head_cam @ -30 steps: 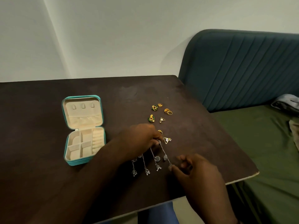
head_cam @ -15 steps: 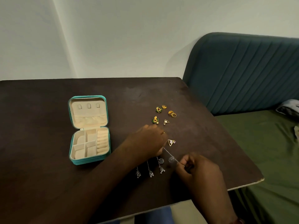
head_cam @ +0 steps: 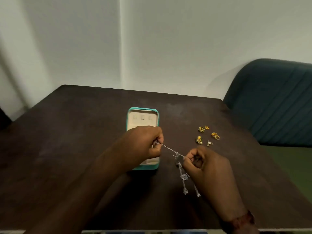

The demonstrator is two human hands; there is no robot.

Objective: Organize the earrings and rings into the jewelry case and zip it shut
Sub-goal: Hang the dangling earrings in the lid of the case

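Place: a home, I'd say, a bedroom or sitting corner.
Seat: to my right a teal padded back (head_cam: 276,102), with a green cover (head_cam: 297,168) below it.
Table: a dark wooden table (head_cam: 67,149) before me, pushed near the wall.
Wall: a plain pale wall (head_cam: 168,48) meeting at a corner.

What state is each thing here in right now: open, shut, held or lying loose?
jewelry case: open.
silver chain earring: stretched straight between both hands.
left hand: pinches one end of it.
right hand: pinches the other end.
other silver earrings: lying on the table, by the right hand.
gold rings and earrings: loose on the table, outside the case.
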